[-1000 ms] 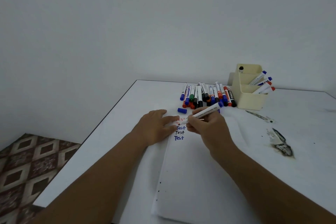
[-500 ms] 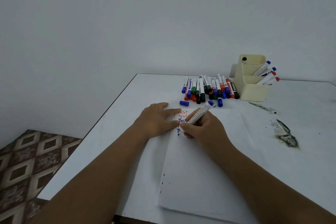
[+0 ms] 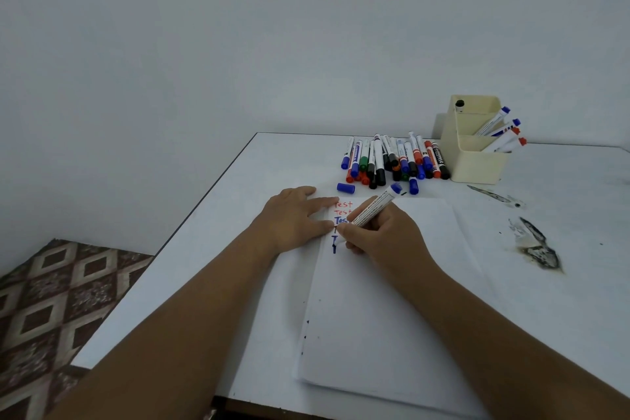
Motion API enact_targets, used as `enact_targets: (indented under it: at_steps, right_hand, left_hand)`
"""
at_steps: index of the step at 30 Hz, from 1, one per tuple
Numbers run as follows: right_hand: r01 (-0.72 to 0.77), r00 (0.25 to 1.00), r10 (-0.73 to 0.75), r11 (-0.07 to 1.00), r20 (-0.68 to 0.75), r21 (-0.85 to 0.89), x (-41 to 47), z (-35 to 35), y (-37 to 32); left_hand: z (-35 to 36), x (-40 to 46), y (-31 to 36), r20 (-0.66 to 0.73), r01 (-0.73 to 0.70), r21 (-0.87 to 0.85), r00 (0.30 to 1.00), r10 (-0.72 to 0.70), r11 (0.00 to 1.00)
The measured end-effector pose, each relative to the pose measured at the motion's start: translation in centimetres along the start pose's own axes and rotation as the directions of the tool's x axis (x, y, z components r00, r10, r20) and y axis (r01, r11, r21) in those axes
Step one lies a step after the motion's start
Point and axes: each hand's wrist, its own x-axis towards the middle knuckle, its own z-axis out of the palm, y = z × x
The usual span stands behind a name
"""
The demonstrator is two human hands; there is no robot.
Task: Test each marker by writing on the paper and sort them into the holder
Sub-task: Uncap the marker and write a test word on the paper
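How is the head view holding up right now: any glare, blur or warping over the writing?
Head view: dim, even light, no glare on the paper; soft shadows under both arms; the red and blue writing is sharp enough to read; the right hand hides part of the lower lines; wide-angle bending shows at the table edges.

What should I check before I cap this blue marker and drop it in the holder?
1. Marker grip: ok, the right hand pinches the blue marker, tip on the paper.
2. Ink works: ok, a fresh blue stroke shows at the tip.
3. Paper steady: ok, the left hand presses flat on its edge.
4. Cap within reach: ok, a loose blue cap lies beside the marker pile.
5. Holder space: ok, its front compartment has room beside four markers.
6. Word finished: cannot tell, the hand hides it.
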Motion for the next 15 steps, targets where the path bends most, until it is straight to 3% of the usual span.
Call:
enact_targets:
  at_steps: [4,10,15]
  right_hand:
    - [0.003,1.000,-0.006,0.994,-0.030,-0.110,0.07,0.32,0.14]
    - [-0.034,0.998,0.034,0.999,-0.054,-0.005,0.10,-0.17,-0.05]
    - [-0.028,0.999,0.025,0.997,-0.037,-0.078,-0.06,0.05,0.04]
  left_hand:
    - [-0.07,-0.03,0.06,0.013,0.002,-0.005,1.000,-0.002,1.000]
    - [-0.07,-0.06,-0.13,-0.009,-0.005,-0.039,1.000,0.005,0.999]
    - [0.07,0.04,-0.18,-0.009,-0.005,-0.029,1.000,0.004,1.000]
